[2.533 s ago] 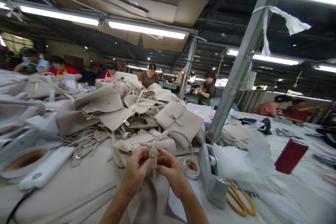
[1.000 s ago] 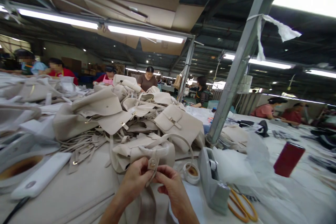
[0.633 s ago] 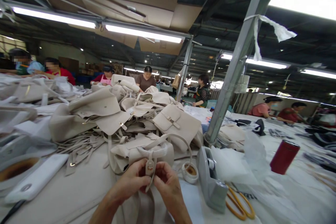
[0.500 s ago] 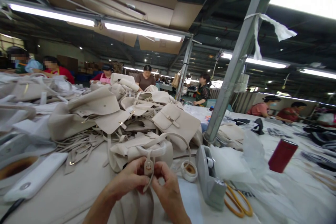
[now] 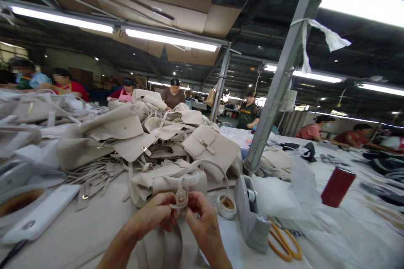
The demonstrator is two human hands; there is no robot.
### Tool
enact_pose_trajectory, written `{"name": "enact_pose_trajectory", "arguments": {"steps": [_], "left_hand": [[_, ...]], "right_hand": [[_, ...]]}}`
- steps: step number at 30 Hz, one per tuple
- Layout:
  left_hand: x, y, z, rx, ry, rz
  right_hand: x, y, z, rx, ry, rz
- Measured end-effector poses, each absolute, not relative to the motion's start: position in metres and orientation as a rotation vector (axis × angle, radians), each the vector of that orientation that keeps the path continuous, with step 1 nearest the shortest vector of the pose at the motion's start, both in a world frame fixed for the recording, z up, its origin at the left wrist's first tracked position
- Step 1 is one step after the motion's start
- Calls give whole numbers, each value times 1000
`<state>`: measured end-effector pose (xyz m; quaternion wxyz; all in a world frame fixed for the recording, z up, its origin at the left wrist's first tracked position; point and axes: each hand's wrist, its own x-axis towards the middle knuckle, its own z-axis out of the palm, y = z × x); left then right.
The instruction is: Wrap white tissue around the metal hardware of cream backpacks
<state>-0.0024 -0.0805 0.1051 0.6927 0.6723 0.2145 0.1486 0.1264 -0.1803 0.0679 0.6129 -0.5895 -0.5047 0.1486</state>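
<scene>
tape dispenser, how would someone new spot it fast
Find the slanted grey metal post rising from the table. At its foot, just right of the person's right hand, stands the tape dispenser. It is the only grey, hard-edged block there, between a small white tape roll and yellow-handled scissors.

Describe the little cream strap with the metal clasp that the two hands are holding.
The strap is narrow, cream and leather-like, with a small gold-coloured metal clasp near its upper end. It stands roughly upright, pinched between the fingertips of the left hand and the right hand. Its lower length hangs down between the wrists.
</scene>
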Motion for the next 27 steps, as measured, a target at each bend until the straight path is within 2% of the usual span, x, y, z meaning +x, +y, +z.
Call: {"name": "enact_pose_trajectory", "arguments": {"steps": [10,18,21,27], "left_hand": [[-1,-82,87,1365,481,362],[6,-81,79,1052,434,503],[9,-88,74,1286,457,686],[9,-97,54,2286,404,1450]], "right_hand": [[122,-178,64,-1437,-1174,242],[113,-173,43,-1219,-791,450],[115,-170,42,-1116,-661,583],[114,-168,44,-1085,-683,518]]}}
